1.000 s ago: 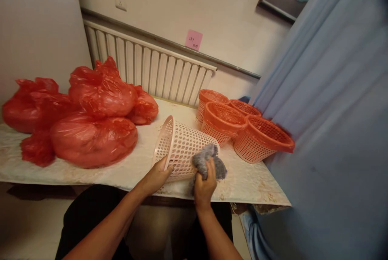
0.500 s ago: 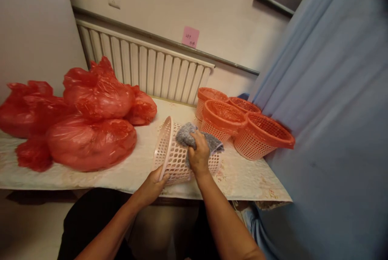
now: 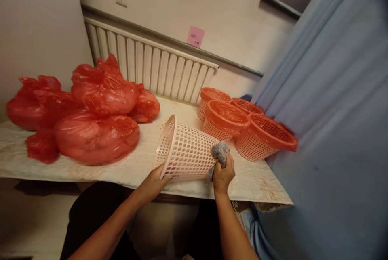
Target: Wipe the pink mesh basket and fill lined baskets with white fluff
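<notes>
A pale pink perforated plastic wastebasket lies on its side over the table, its open mouth turned left. My left hand grips the basket's rim at the lower edge, the fingers partly hidden by it. A grey cloth is bunched in my right hand, which is closed round it and presses it against the basket's base end. Right behind this basket stand several similar upright baskets lined with red bags, the nearest being a lined basket.
Several full red plastic bags are heaped on the left of the cloth-covered table. A white radiator runs along the wall behind. A blue curtain hangs at the right, close to another lined basket.
My right hand has slid the grey cloth rightward along the basket from its middle to its base end. My left hand keeps its hold on the rim. The view has shifted slightly.
</notes>
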`<act>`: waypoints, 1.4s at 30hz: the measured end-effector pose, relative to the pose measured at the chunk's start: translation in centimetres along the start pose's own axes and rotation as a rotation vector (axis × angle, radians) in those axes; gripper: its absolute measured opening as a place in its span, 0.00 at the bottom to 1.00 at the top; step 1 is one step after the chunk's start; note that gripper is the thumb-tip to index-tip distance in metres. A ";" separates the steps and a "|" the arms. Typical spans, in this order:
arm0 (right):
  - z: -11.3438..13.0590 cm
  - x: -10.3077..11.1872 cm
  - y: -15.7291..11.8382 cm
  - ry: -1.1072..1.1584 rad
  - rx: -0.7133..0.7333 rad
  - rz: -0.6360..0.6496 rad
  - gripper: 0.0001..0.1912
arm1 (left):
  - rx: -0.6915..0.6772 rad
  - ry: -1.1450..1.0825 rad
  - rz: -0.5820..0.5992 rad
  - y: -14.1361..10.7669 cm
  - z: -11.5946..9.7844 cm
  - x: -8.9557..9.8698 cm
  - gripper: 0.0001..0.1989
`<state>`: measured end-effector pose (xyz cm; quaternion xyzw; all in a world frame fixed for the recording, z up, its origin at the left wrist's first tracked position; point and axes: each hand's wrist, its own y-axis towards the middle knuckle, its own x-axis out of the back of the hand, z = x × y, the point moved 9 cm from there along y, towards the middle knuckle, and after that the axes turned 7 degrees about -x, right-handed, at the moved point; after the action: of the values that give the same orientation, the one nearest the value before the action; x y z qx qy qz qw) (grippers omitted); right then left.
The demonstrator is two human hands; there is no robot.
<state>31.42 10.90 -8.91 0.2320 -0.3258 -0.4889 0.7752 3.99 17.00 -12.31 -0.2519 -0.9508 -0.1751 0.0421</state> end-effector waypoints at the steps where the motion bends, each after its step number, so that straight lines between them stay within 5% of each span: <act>1: 0.1 0.0 -0.7 0.009 -0.004 0.003 0.22 | 0.003 0.001 -0.033 0.4 -0.7 0.3 0.24; 5: 0.9 -0.6 -3.3 0.030 -0.020 0.048 0.22 | 0.017 0.028 -0.136 2.0 -3.1 1.7 0.26; 8: 2.7 -0.9 -5.4 0.063 0.016 0.054 0.21 | 0.009 0.004 -0.107 2.7 -3.5 1.8 0.25; 15: 12.5 -2.9 -8.8 0.295 0.320 0.207 0.25 | -0.006 -0.052 -0.011 1.6 -1.8 -0.1 0.22; 20: 17.1 -4.8 -7.5 0.299 0.544 0.259 0.28 | -0.045 0.004 0.004 0.7 -1.0 -0.1 0.21; 24: 14.9 -5.8 -3.4 0.193 0.474 0.230 0.25 | -0.048 -0.010 0.036 0.1 0.2 -0.2 0.23; 29: 7.2 -4.8 1.5 0.057 0.234 0.154 0.23 | -0.072 0.023 0.049 -0.5 1.4 -0.6 0.21; 35: -0.1 -1.4 1.3 0.046 -0.059 0.006 0.22 | -0.076 0.042 0.052 -0.5 1.7 -0.8 0.20; 38: 0.1 -0.8 -1.7 0.056 -0.107 -0.028 0.23 | -0.064 0.059 0.042 -0.3 1.6 -0.7 0.19; 42: 5.3 -1.3 -6.5 0.144 0.060 0.031 0.21 | -0.080 0.036 0.057 -0.1 1.3 -0.9 0.19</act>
<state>23.22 9.15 -10.03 0.2846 -0.2875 -0.4490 0.7967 4.75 16.93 -13.74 -0.2771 -0.9346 -0.2162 0.0541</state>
